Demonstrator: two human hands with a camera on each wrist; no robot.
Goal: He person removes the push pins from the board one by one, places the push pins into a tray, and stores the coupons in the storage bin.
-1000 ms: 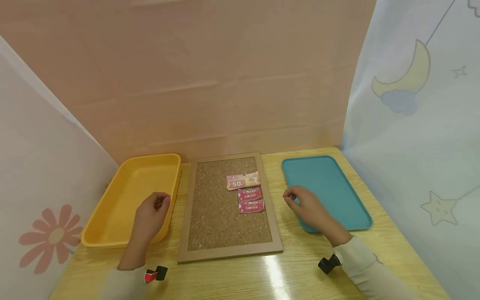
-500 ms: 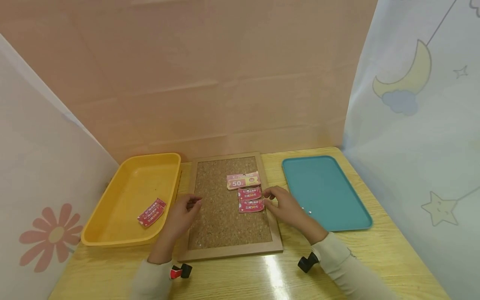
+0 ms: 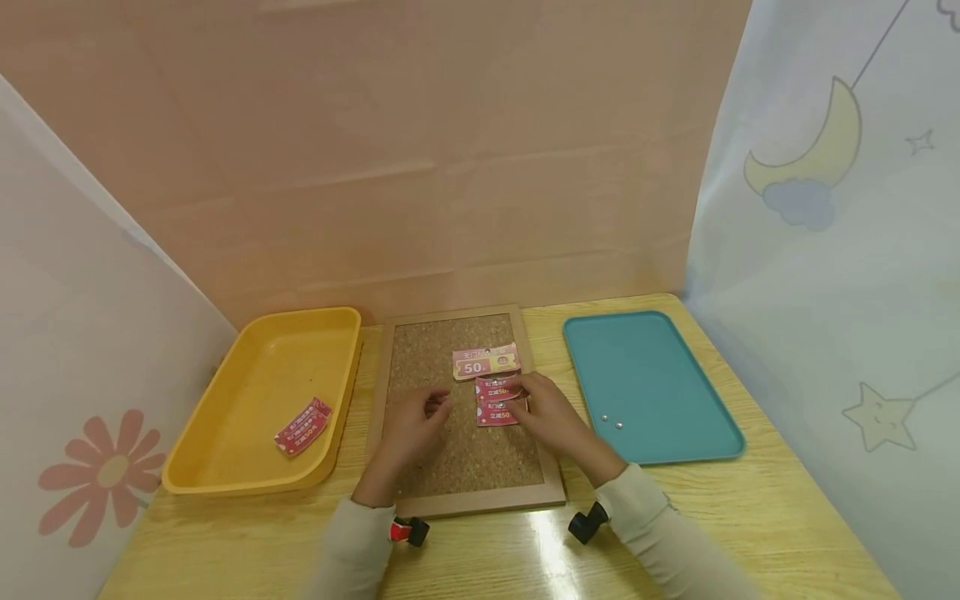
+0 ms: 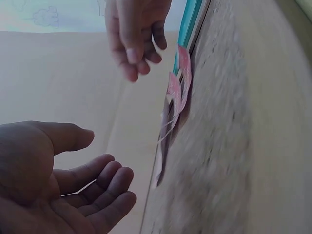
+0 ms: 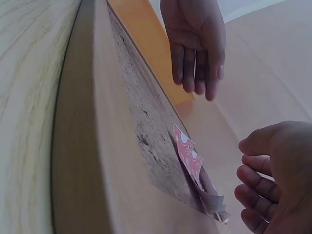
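Note:
On the cork board lie a larger pink and yellow coupon and, below it, two smaller red coupons, pinned along the right part. My right hand is over the right edge of the red coupons, fingers loosely bent and apart from the thumb. My left hand hovers above the cork, left of the coupons. In the left wrist view the left hand has nothing between thumb and fingers. The right wrist view shows the right hand empty too, beside the coupons.
A yellow bin stands left of the board with red coupons inside. To the right lies a teal tray holding two small pins. Bare wooden tabletop runs along the front; a peach cloth hangs behind.
Both hands have moved inward over the board, the left from the bin and the right from the tray. Red coupons now show in the bin and two pins on the tray.

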